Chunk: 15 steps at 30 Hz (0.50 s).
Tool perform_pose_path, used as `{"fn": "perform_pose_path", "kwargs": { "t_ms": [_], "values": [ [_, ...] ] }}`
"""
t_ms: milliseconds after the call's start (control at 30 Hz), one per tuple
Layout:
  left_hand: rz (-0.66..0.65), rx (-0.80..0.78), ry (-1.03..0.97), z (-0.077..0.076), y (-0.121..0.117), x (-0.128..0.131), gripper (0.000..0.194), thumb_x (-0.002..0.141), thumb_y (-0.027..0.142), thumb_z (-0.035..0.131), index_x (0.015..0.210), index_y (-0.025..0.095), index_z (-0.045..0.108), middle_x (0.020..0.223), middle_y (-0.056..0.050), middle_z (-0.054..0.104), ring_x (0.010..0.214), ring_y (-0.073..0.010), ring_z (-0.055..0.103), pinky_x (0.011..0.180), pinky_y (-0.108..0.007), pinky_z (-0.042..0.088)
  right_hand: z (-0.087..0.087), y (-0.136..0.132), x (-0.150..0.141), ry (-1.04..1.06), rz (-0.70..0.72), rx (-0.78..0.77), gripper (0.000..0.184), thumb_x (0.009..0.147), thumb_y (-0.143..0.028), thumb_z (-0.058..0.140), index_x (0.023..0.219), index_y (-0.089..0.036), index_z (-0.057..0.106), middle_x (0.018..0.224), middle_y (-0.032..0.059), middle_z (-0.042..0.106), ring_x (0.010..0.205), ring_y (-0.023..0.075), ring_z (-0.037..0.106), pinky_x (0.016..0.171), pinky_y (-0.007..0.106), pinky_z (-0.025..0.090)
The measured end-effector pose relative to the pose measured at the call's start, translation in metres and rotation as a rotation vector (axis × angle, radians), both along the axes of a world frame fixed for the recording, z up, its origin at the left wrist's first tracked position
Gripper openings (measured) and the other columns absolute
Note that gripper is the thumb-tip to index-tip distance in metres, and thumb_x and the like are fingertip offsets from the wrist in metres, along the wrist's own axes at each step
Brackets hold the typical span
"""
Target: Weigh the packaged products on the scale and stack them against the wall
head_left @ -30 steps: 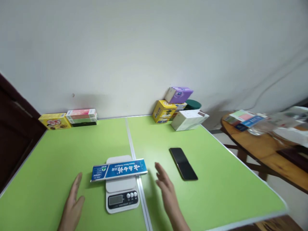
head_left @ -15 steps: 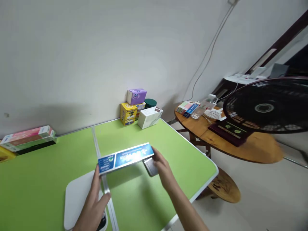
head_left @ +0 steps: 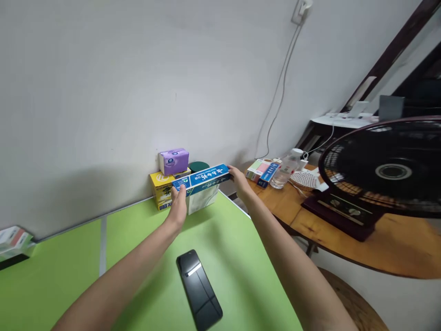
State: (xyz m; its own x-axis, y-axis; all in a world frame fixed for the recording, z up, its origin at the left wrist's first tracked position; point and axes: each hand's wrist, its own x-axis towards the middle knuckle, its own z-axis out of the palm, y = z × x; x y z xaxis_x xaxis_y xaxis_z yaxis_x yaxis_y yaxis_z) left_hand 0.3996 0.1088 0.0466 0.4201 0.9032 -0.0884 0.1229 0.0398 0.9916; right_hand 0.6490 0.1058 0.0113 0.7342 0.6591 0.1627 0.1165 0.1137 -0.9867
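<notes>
Between my two hands is a long blue toothpaste box (head_left: 206, 178), lying level over the top of a white box (head_left: 202, 200) at the far end of the green table. My left hand (head_left: 178, 207) grips its left end, and my right hand (head_left: 237, 178) is closed around its right end. Whether the toothpaste box touches the white box I cannot tell. Just left of them, a purple tissue pack (head_left: 174, 161) rests on a yellow box (head_left: 160, 189). Behind stands a round dark green lid (head_left: 199, 166), partly hidden.
On the green table (head_left: 144, 289) a black phone (head_left: 200, 289) lies nearer me. Pink-and-white boxes (head_left: 15, 243) sit at the left edge. To the right, a wooden table (head_left: 330, 239) bears a fan (head_left: 392, 172), a plastic bottle (head_left: 286, 169) and small boxes (head_left: 263, 171).
Both hands have carried the toothpaste box forward, away from me, to above the white box. The view has turned right, so the white device on the table is out of sight and the phone shows fully.
</notes>
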Motion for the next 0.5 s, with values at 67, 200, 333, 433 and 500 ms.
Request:
{"fn": "perform_pose_path", "kwargs": {
  "t_ms": [67,200,333,433,500],
  "values": [
    [0.040,-0.035,0.017,-0.005,0.011,0.012,0.066,0.093,0.050,0.021,0.145,0.011,0.010,0.156,-0.006,0.001,0.141,-0.0186,-0.002,0.114,-0.032,0.003,-0.007,0.015,0.010,-0.003,-0.008,-0.012,0.040,0.068,-0.029,0.052,0.102,-0.015,0.068,0.105,0.0050,0.070,0.111,0.0274,0.054,0.096,0.035,0.041],
    [0.065,-0.078,0.042,-0.020,0.026,0.021,0.064,0.094,0.045,0.023,0.145,0.009,0.010,0.156,-0.008,0.002,0.142,-0.0171,0.001,0.114,-0.030,0.004,-0.025,0.034,0.012,0.001,-0.026,-0.072,0.040,0.066,-0.028,0.052,0.100,-0.014,0.068,0.109,0.0073,0.068,0.111,0.0293,0.055,0.096,0.040,0.042],
    [0.072,-0.104,0.057,-0.028,0.033,0.022,0.069,0.094,0.046,0.023,0.145,0.004,0.003,0.155,-0.010,-0.002,0.141,-0.0149,-0.003,0.114,-0.029,0.001,-0.029,0.033,0.004,-0.017,-0.072,-0.123,0.041,0.065,-0.026,0.052,0.102,-0.017,0.066,0.118,0.0062,0.065,0.117,0.0297,0.051,0.101,0.040,0.037],
    [0.075,-0.104,0.053,-0.025,0.028,0.010,0.071,0.093,0.047,0.023,0.145,0.005,0.003,0.155,-0.009,-0.002,0.141,-0.0149,-0.002,0.114,-0.029,0.003,-0.017,0.018,-0.008,-0.054,-0.135,-0.114,0.047,0.067,-0.027,0.051,0.112,-0.018,0.061,0.128,0.0077,0.057,0.125,0.0297,0.043,0.105,0.040,0.032],
    [0.069,-0.095,0.039,-0.022,0.017,-0.012,0.069,0.092,0.047,0.025,0.146,0.006,0.008,0.155,-0.008,0.003,0.141,-0.0148,0.002,0.114,-0.029,0.005,-0.007,0.001,-0.028,-0.095,-0.167,-0.079,0.052,0.070,-0.029,0.050,0.121,-0.017,0.054,0.135,0.0096,0.051,0.128,0.0284,0.039,0.107,0.040,0.028]
  ]
}}
